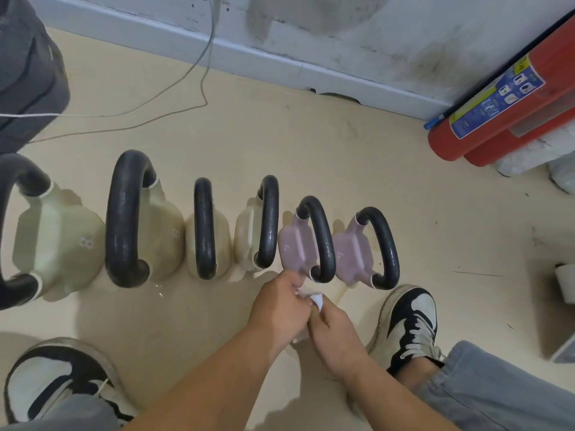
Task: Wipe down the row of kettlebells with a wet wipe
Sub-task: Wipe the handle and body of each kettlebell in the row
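Row of kettlebells (205,228): six stand on the floor in a line along the wall skirting (280,63), graded from large cream bells at the left to two pink ones at the right, all with black handles.

Hands: together, low in front of the left-hand pink kettlebell (294,244). The left hand (280,303) and right hand (334,332) both pinch the wet wipe (316,299), a small white wad between the fingers. It is not on any bell.

Judgement: the wipe appears to be under refolding. Open a flat, fresh face, then wrap it round each handle rather than dabbing.

Clearances: the bells are close-set, so the flanks between them are tight. There is open floor behind, crossed by a thin cable (199,73). The fire extinguisher (497,101) lies well to the right, and the right shoe (407,321) sits just beside the end bell — mind it.
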